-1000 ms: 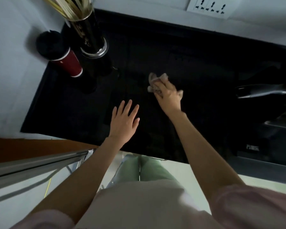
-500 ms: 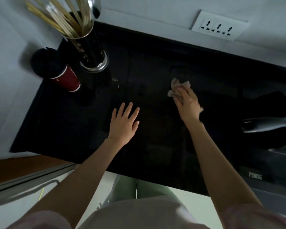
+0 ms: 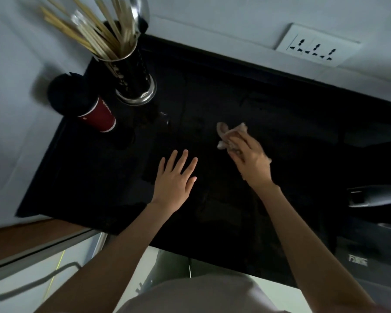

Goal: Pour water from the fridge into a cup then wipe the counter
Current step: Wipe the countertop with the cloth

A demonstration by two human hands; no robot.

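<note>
Hands work apart on the dark tabletop [image 3: 95,177]: left hand [image 3: 175,177] lies flat, fingers spread; right hand [image 3: 250,160] grips a crumpled cloth [image 3: 229,134] mid-tabletop. Red cup [image 3: 97,116] stands near the far-left corner. Best wiped in overlapping strokes, steering short of it.

Dim light; pale wall [image 3: 212,23] with a white socket plate [image 3: 317,48], perhaps a pale floor [image 3: 167,263] below.
</note>
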